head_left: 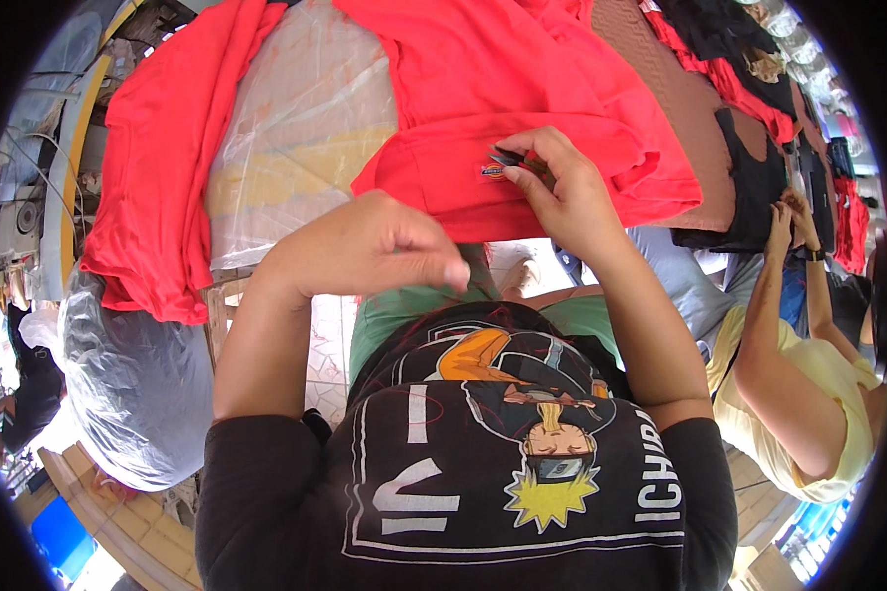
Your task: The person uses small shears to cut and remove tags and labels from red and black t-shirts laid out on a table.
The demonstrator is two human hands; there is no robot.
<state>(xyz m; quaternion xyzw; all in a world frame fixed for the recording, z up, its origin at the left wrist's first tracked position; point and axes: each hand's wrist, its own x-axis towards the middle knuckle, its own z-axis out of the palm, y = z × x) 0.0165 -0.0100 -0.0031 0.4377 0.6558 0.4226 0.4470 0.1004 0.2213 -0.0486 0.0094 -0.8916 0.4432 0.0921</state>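
Red garment point(522, 59), head view: it lies on the plastic-covered worktop point(306, 108), with a second red garment point(163, 148) to its left. Of the two hands, the right hand point(569, 192) grips dark thread snips point(509, 157) beside a small label patch point(491, 172); the left hand point(365, 241) curls nearer the body, and whether its fingers pinch anything cannot be told.

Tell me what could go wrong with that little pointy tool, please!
The pointed tool in the right hand is very close to the patch, so a slip might nick the patch or the red cloth around it. Also, another red garment hangs past the table's edge, so it could slide off.
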